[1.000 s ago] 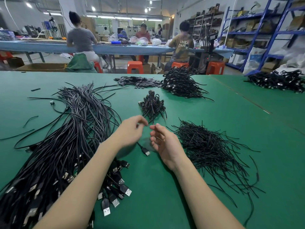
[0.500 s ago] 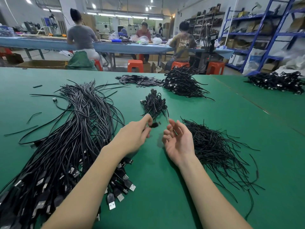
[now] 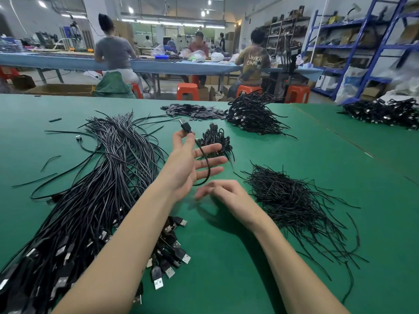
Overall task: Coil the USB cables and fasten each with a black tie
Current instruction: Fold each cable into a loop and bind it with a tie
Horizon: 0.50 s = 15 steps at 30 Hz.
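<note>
The left hand (image 3: 186,164) pinches a USB cable (image 3: 205,162) near its plug, other fingers spread; the right hand (image 3: 229,198), loosely curled, is blurred, grip unclear. Bare green table (image 3: 226,257) lies between the left cable bundle (image 3: 90,200) and right tie pile (image 3: 292,200). Workers sit far behind.

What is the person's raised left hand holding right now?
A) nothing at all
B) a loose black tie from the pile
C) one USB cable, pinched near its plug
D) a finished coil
C: the left hand pinches a single USB cable just below its plug, between thumb and forefinger, and the cable curves down across the open palm toward the right hand.
</note>
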### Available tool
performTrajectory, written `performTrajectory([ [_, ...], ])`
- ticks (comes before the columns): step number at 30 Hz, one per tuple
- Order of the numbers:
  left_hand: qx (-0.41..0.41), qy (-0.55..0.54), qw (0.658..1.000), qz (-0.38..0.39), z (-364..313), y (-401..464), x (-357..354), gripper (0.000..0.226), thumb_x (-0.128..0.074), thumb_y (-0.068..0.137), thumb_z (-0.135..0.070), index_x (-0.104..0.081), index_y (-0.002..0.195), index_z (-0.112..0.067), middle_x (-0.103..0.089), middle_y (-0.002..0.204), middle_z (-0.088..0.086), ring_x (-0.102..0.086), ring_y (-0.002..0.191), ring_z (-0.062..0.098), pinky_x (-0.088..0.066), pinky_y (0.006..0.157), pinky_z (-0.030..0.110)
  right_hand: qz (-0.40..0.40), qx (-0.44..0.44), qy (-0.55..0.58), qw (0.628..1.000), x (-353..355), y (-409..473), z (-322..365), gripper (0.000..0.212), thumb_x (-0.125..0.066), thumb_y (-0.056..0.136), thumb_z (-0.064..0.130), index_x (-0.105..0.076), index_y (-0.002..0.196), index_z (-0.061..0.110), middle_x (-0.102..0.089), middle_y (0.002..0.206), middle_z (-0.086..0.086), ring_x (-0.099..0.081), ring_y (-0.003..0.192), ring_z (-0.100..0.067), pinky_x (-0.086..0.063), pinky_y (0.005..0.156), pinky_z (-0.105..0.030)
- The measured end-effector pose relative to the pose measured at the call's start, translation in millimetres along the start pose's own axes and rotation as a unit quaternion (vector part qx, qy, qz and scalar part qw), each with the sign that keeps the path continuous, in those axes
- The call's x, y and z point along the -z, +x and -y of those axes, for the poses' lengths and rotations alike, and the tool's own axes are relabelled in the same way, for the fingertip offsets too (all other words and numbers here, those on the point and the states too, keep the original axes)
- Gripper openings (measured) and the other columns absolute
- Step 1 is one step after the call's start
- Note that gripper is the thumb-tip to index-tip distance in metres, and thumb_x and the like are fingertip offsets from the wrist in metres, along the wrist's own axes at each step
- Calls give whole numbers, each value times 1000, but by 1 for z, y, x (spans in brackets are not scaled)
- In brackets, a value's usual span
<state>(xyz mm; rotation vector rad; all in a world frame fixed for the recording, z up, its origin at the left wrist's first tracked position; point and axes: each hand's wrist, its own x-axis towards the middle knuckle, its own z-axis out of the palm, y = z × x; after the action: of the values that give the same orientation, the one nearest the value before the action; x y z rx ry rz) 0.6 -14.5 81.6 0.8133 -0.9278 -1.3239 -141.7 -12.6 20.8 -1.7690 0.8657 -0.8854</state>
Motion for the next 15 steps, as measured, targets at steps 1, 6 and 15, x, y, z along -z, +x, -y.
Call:
performTrajectory([
  [1,9,-30,1000,1,-2,0,1,12,-26,110,-36,-36,108,-29,-77,89,9,-72,65,25,-58,57,34,3,4,-22,1000,2,0,2,25,-51,84,21,-75,90,26,-77,97,8,-65,94,3,-44,87,-13],
  [6,98,-138,985,-14,-7,-2,-7,16,-33,109,-31,-43,101,-23,-53,52,-5,-48,37,6,-43,37,17,3,-10,-11,1000,8,-2,7,49,-68,91,7,-59,110,52,-59,130,22,-52,126,6,-40,114,-34],
  [15,168,-252,949,89,-10,-5,-13,38,-33,108,-35,-47,77,-17,-20,55,-9,-7,53,8,-10,48,20,125,-2,-100,987,17,-3,32,18,-62,84,31,-79,81,31,-75,99,6,-65,101,-15,-45,105,-43],
])
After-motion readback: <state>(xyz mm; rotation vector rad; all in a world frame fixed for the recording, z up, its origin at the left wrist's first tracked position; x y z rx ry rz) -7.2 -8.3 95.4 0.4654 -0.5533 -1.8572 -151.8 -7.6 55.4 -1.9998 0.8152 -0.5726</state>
